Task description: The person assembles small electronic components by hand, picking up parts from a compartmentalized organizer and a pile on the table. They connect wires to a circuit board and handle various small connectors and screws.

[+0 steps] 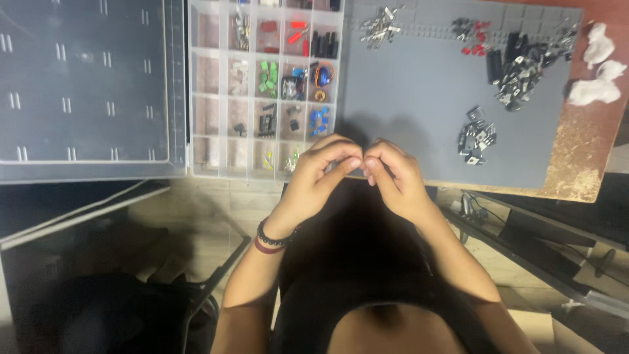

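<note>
Grey matting covers most of the worn wooden table, and both hands meet just above its near edge. The left hand and the right hand are curled, with fingertips pressed together at the centre as if pinching something very small; whatever sits between them is too small to make out. The left wrist wears 2 bracelets, one of dark beads and one reddish.

Just left of the hands lies a clear plastic compartment organiser. Its cells hold small electronic parts: green pieces, blue pieces, red pieces, black pieces and a small coil with orange and blue wires. The left hand's knuckles are near its bottom right cell. The organiser's open transparent lid lies flat further left.

On the mat, well apart from the hands, there are 4 loose heaps: a pile of silver metal parts at the top, a few red and dark bits, a large heap of black and silver components toward the right, and a smaller cluster of similar black and silver components nearest the right hand. 3 crumpled white tissues sit on the bare wood at the far right corner.
</note>
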